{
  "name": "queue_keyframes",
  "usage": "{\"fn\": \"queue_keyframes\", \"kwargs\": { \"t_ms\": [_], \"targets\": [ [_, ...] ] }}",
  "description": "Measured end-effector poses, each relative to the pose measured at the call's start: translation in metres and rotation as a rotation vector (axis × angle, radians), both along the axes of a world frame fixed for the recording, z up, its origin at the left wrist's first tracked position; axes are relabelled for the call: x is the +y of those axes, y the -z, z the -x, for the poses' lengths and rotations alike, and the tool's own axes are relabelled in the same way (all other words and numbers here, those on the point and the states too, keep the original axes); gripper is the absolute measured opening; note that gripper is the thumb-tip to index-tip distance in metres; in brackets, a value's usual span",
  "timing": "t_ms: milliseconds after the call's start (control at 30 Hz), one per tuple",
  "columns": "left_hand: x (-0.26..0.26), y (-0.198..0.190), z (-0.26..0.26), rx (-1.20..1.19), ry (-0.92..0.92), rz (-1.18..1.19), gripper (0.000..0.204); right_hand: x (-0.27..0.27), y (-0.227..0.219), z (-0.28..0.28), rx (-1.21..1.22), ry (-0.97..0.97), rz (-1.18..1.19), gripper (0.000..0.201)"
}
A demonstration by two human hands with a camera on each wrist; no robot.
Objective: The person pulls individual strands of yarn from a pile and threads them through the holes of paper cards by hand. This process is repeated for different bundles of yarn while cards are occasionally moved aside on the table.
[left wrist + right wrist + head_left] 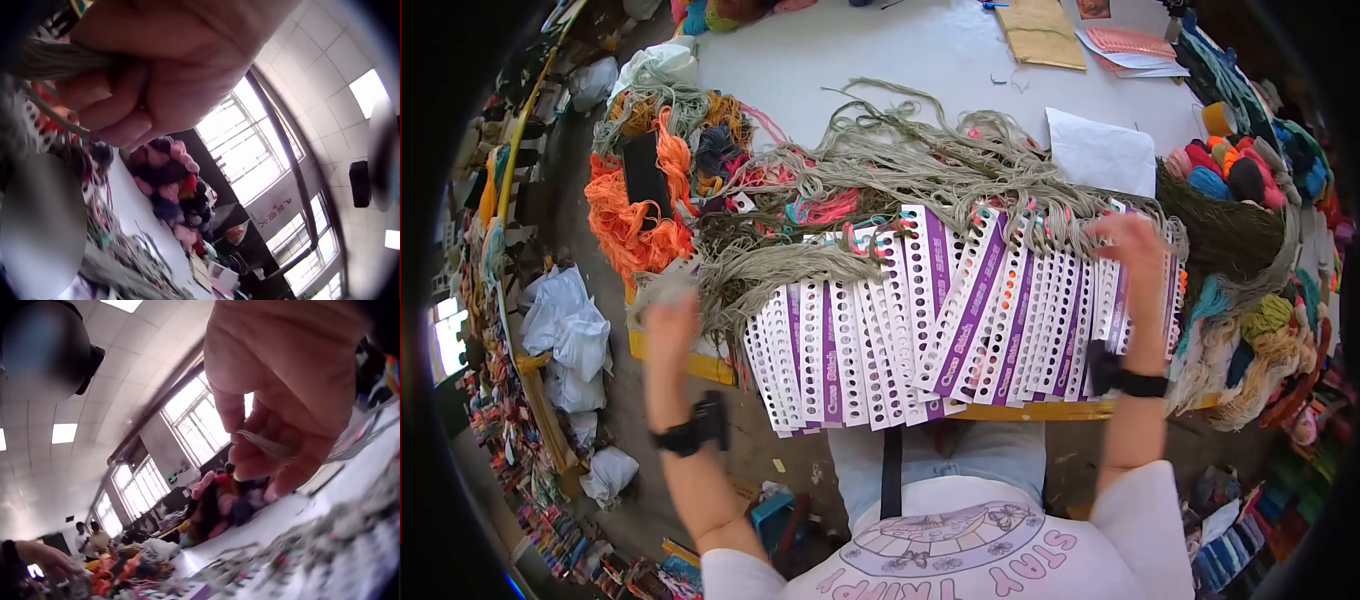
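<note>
My left hand (668,325) is at the left end of the table, gripping a bundle of grey-green embroidery thread (65,60) with curled fingers. On the right, my right hand (1138,265) is raised over the row of cards and pinches a thin grey-green strand of thread (270,446) between thumb and fingers. Between the hands, white perforated thread cards (990,330) with purple "Cross Stitch" print lie fanned out and overlapping. Long grey-green threads (880,165) run from the holes at their top ends back across the table.
Orange yarn (625,220) with a dark block (645,170) on it lies at the left. A white paper (1102,152) rests on the threads. Dark olive skeins (1230,225) and coloured yarn (1235,170) are on the right. The yellow table edge (1050,411) runs in front.
</note>
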State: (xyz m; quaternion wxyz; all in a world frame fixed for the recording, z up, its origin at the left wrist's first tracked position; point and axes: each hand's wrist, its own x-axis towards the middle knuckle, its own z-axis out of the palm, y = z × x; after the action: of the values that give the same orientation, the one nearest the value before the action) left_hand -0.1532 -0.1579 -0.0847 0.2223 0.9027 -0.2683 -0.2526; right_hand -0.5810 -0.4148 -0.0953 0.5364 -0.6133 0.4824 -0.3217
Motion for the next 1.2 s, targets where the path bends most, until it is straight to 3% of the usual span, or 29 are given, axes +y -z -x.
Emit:
{"fn": "queue_keyframes", "kwargs": {
  "t_ms": [33,67,100,133,267,400,433,500,567,667,733,867,900,1000,1033,1133,1200],
  "targets": [
    [-0.018,0.017,0.025,0.072,0.061,-0.141,0.025,0.015,0.019,-0.035,-0.102,-0.032,-0.216,0.015],
    [-0.015,0.046,0.040,-0.105,0.215,-0.118,0.030,0.029,0.031,-0.067,-0.226,-0.023,-0.355,0.011],
    [-0.025,0.045,0.062,-0.302,0.267,-0.389,0.034,0.040,0.048,-0.086,-0.267,-0.075,-0.480,0.011],
    [-0.031,0.036,0.081,-0.362,0.236,-0.437,0.036,0.049,0.056,-0.102,-0.355,-0.059,-0.640,0.012],
    [-0.018,0.012,0.093,-0.499,0.069,-0.440,0.037,0.060,0.074,-0.112,-0.515,-0.171,-0.819,0.025],
    [-0.002,-0.011,0.089,-0.479,-0.053,-0.409,0.037,0.055,0.075,-0.102,-0.572,-0.310,-0.852,0.040],
    [0.012,-0.006,0.082,-0.439,-0.071,-0.244,0.036,0.055,0.075,-0.103,-0.555,-0.319,-0.860,0.041],
    [0.017,-0.009,0.080,0.035,-0.329,0.265,0.036,0.056,0.077,-0.104,-0.521,-0.334,-0.874,0.042],
    [0.013,0.001,0.086,-0.005,-0.540,0.466,0.034,0.057,0.080,-0.104,-0.533,-0.335,-0.865,0.041],
    [0.005,0.014,0.095,-0.394,-0.023,-0.165,0.033,0.058,0.080,-0.106,-0.545,-0.328,-0.864,0.038],
    [0.002,0.003,0.098,-0.282,0.217,-0.233,0.032,0.059,0.078,-0.106,-0.508,-0.308,-0.845,0.038],
    [-0.005,-0.033,0.097,-0.161,-0.189,0.014,0.026,0.062,0.079,-0.111,-0.419,-0.295,-0.800,0.036],
    [-0.001,-0.031,0.096,-0.191,-0.179,0.112,0.026,0.062,0.079,-0.112,-0.396,-0.302,-0.790,0.036],
    [0.004,-0.035,0.091,0.696,-0.322,0.565,0.026,0.063,0.076,-0.116,-0.389,-0.307,-0.764,0.033],
    [-0.007,-0.031,0.100,0.742,-0.391,0.684,0.024,0.064,0.075,-0.115,-0.394,-0.303,-0.752,0.033],
    [-0.013,0.013,0.101,0.465,-0.419,0.278,0.020,0.065,0.073,-0.113,-0.393,-0.286,-0.753,0.032],
    [0.011,0.039,0.092,0.265,-0.271,0.354,0.017,0.064,0.076,-0.112,-0.386,-0.269,-0.766,0.032]
  ]
}}
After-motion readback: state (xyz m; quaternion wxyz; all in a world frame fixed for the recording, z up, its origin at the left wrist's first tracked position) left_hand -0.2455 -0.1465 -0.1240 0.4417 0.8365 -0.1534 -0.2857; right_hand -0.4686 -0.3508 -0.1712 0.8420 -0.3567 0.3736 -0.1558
